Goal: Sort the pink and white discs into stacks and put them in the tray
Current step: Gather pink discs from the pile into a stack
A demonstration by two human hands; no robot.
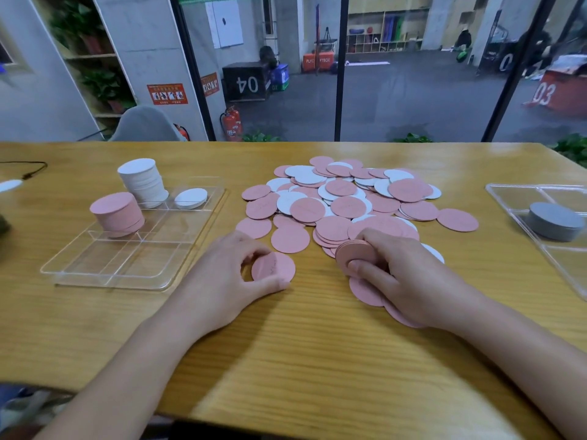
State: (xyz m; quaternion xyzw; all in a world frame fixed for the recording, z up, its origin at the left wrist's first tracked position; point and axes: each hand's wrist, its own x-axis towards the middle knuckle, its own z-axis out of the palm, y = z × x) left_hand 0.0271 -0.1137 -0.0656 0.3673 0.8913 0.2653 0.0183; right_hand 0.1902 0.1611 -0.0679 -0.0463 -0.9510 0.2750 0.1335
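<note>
Fingers of the left hand (228, 274) are curled round pink discs (273, 268) on the surface (301, 360); a pink stack (352, 255) is pinched by the right hand (400, 274). Beyond, mixed discs (346, 198) are heaped; stacks (143, 181) are held in the tray (133, 274) at left.

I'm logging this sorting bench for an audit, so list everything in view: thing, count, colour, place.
table: one, yellow wood, under everything.
clear tray: one, transparent, table left.
pink stack: one, pink, in the clear tray, left side.
white stack: one tall, white, in the tray's far part.
short white stack: one, white, right of the tall one.
loose pile: many discs, pink and white mixed, table centre.
second tray: one, transparent, table right edge.
grey stack: one, grey, in the second tray.
fire extinguisher: one, red, behind the table.
left hand: pinches one pink disc.
right hand: grips a small pink bundle.
</note>
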